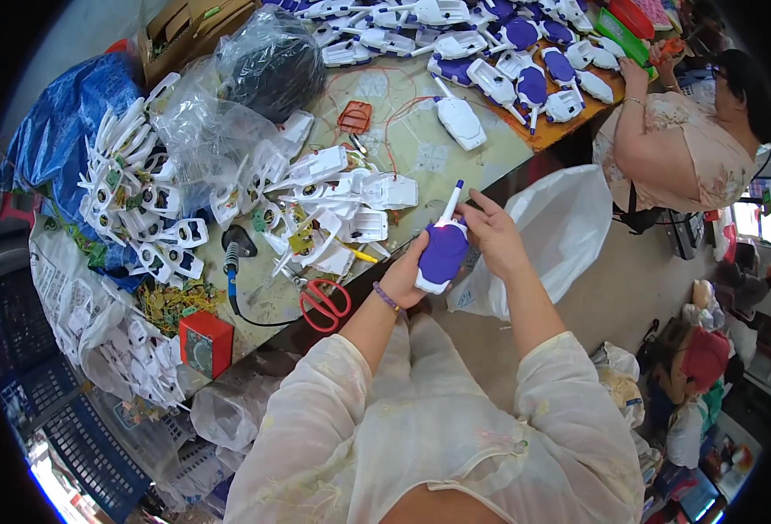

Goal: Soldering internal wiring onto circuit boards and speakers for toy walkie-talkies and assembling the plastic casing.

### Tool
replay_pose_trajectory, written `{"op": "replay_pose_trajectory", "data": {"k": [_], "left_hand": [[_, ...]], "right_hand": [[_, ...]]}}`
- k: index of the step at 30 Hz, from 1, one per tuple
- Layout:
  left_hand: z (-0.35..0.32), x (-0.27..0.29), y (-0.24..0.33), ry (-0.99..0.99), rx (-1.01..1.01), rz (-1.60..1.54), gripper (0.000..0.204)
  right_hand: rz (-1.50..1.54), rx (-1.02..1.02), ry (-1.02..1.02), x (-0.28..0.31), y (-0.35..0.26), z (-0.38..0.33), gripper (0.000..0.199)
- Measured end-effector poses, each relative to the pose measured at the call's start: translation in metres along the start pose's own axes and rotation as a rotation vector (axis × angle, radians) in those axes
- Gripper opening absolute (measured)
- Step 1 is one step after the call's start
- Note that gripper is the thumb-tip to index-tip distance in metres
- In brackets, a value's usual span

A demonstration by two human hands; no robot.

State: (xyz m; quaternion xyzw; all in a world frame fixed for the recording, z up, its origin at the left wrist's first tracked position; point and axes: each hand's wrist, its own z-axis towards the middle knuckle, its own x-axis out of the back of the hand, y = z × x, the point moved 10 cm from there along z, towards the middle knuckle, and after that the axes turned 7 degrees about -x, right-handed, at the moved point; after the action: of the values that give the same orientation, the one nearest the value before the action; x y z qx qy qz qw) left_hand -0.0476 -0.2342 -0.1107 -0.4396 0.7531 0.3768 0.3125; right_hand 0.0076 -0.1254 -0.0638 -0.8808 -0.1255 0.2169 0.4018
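Note:
I hold a purple-and-white toy handset [443, 251] with a white antenna between both hands, just off the near edge of the table [420, 162]. My left hand [405, 278] cups its lower back. My right hand [493, 234] grips its upper right side. A heap of white plastic shell halves [333, 205] lies on the table just left of my hands.
Red-handled scissors [324, 301] and a blue-handled soldering iron [231, 262] lie near the table edge. A red box [204, 342] sits at the lower left. Several finished purple-and-white handsets [525, 52] fill the far end, where another person [691, 131] works. A white plastic bag [560, 227] hangs beside the table.

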Motion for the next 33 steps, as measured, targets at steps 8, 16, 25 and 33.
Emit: {"op": "replay_pose_trajectory", "data": {"k": [8, 16, 25, 33], "left_hand": [[0.008, -0.012, -0.013, -0.068, -0.036, 0.1, 0.055], [0.076, -0.011, 0.06, 0.247, -0.487, 0.056, 0.039], [0.114, -0.027, 0.129, 0.838, -0.77, 1.075, 0.087], [-0.065, -0.062, -0.014, -0.071, -0.864, 1.494, 0.06]], "right_hand": [[-0.634, 0.395, 0.578, 0.093, -0.023, -0.061, 0.06], [-0.997, -0.253, 0.842, 0.25, 0.159, -0.166, 0.074], [-1.403, 0.002, 0.756, 0.192, 0.039, -0.089, 0.028], [-1.457, 0.333, 0.287, 0.063, 0.038, -0.024, 0.068]]}}
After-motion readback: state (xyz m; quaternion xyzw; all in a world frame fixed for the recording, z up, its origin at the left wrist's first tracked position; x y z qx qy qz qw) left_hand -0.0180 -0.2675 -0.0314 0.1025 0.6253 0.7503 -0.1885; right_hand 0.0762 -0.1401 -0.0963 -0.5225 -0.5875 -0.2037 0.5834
